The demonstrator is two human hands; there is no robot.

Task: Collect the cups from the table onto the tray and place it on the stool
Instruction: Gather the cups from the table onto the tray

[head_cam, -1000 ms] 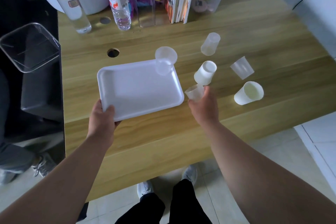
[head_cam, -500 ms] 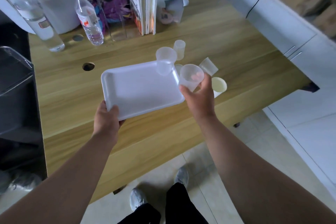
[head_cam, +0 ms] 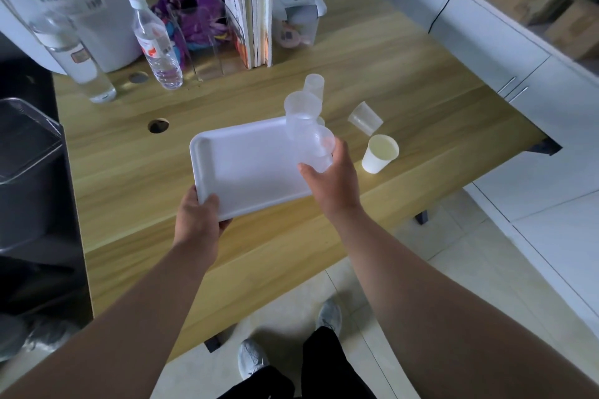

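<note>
A white rectangular tray point(head_cam: 246, 165) hovers over the wooden table point(head_cam: 389, 81), held at its near left corner by my left hand point(head_cam: 199, 220). One translucent cup point(head_cam: 301, 113) stands at the tray's far right corner. My right hand point(head_cam: 330, 178) grips another translucent cup point(head_cam: 319, 149) over the tray's right edge, just below that cup. On the table to the right are a clear cup point(head_cam: 365, 118) on its side, a whitish cup point(head_cam: 379, 154) and, further back, an upright cup point(head_cam: 313, 85). A fourth one is mostly hidden behind the tray cups.
At the table's back stand two water bottles point(head_cam: 158, 45), upright books point(head_cam: 251, 16), a clear organiser with purple cloth point(head_cam: 194, 19) and a small plastic box point(head_cam: 298, 13). A cable hole point(head_cam: 158, 125) lies left of the tray. White cabinets point(head_cam: 518, 81) are at the right, a clear bin point(head_cam: 26, 139) at the left.
My right hand lifted a translucent cup off the table and carried it left, over the tray's right edge. The view shifted; the tray stays in my left hand.
</note>
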